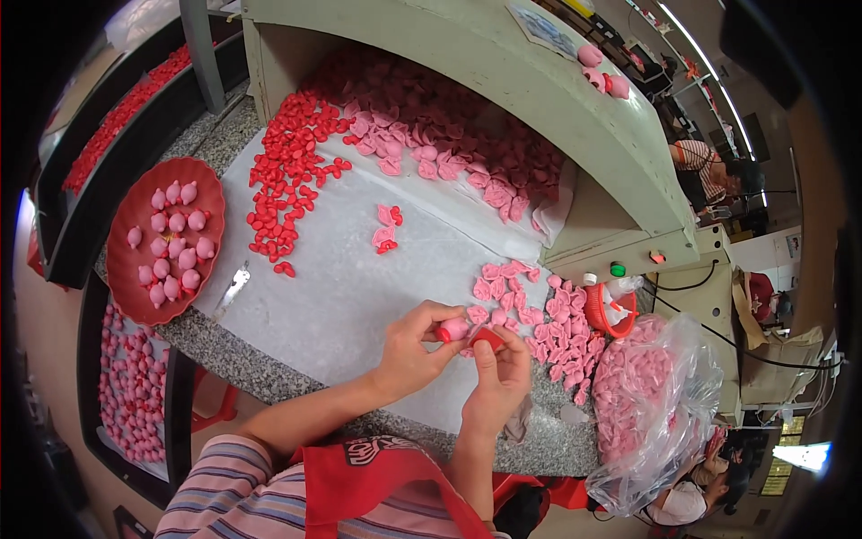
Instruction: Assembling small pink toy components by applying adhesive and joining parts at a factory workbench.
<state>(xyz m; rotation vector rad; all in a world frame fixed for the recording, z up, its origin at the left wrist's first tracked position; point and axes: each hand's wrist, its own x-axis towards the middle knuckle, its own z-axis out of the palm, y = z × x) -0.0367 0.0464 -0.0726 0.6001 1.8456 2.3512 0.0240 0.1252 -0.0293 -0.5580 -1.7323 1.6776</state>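
Observation:
Pinched between the thumb and fingers of my left hand [409, 352] is a small pink rounded toy piece [456, 329] with a red end. Just beside it, my right hand [494, 382] grips a small red flat-sided piece [488, 339] between thumb and fingers. The two held pieces are close together; whether they touch I cannot tell. Beyond my hands lie loose pink curled parts [507, 292] on the white sheet [314, 332]. Farther off on the sheet sit a few pink parts with red pieces [386, 235].
A red scalloped tray [128, 292] of pink figures is at left, near a metal blade [235, 289]. Red pieces [278, 202] heap at the back left under a pale green metal hood [467, 45]. A red basket [600, 321] and plastic bag [646, 386] of pink parts stand right.

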